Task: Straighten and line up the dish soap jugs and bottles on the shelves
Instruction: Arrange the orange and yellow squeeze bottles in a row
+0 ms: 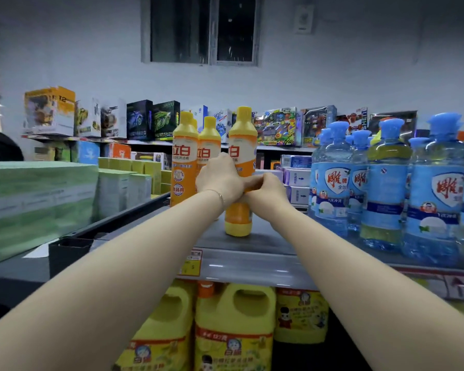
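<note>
hands are busy with one orange bottle (240,167) on the top shelf (252,266). the left hand (221,178) wraps around the middle of the bottle, and the right hand (265,187) grips it from the other side, so both hands are closed on it. the two hands touch each other in front of the label.

this looks like the step of setting that bottle straight. it stands a bit in front of the other orange bottles (196,162), which sit just behind and to the left. next, i think the bottle needs a little turn so its label faces out, and a small slide so it lines up with its friends.

the bottle is tall and thin, with a yellow cap and a yellow bottom. it stands up, maybe leaning a tiny bit. it looks smooth and could tip if pushed too fast.

blue bottles (381,183) stand in a bunch to the right. yellow jugs (233,328) with handles sit on the shelf below.
</note>
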